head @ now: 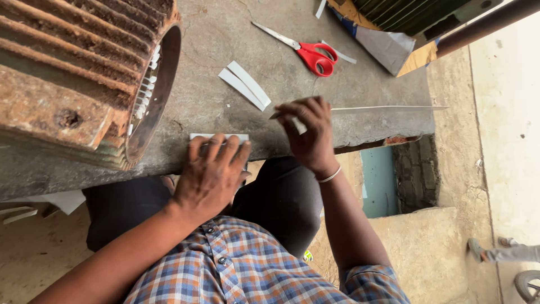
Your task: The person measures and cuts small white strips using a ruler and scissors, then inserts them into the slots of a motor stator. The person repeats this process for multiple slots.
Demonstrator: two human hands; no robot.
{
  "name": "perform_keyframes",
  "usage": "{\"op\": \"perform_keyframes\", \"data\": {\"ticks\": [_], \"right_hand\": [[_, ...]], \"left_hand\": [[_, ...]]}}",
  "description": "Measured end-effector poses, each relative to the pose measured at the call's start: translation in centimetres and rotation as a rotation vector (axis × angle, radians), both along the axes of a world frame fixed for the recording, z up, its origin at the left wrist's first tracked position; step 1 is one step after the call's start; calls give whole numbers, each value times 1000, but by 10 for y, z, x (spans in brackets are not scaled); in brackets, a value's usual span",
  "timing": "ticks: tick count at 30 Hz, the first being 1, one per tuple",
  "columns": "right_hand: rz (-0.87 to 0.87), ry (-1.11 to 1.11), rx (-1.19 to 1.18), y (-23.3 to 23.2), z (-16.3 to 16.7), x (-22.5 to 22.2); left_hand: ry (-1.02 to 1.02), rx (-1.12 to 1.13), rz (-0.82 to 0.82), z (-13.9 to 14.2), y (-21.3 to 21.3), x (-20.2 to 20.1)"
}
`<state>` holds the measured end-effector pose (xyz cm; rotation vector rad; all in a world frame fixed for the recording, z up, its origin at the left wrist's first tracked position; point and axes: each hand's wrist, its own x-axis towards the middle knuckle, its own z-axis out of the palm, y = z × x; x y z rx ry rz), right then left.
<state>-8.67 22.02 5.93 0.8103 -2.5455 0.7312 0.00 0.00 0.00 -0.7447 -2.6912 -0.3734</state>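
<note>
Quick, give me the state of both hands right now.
Left hand: open, pressed flat on a white paper strip.
Right hand: closed, pinching a long thin strip.

The scene is viewed steeply downward from a head-worn camera. The grey concrete slab (337, 121) is seen at close range.

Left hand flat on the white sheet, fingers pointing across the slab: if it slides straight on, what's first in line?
Probably the white paper strips, past the left hand and its white sheet; the bare slab lies beyond.
</note>
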Motion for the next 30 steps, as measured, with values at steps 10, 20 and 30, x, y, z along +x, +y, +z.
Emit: {"op": "perform_keyframes", "data": {"ticks": [10, 20, 30], "right_hand": [[89, -146, 75, 5, -14, 5], [28, -144, 83, -6, -19, -3], [67, -126, 102, 1, -12, 6]], "left_hand": [[93, -103, -13, 7, 21, -20], [111, -105, 13, 7, 22, -19], [91, -103, 30, 17, 24, -12]]}}
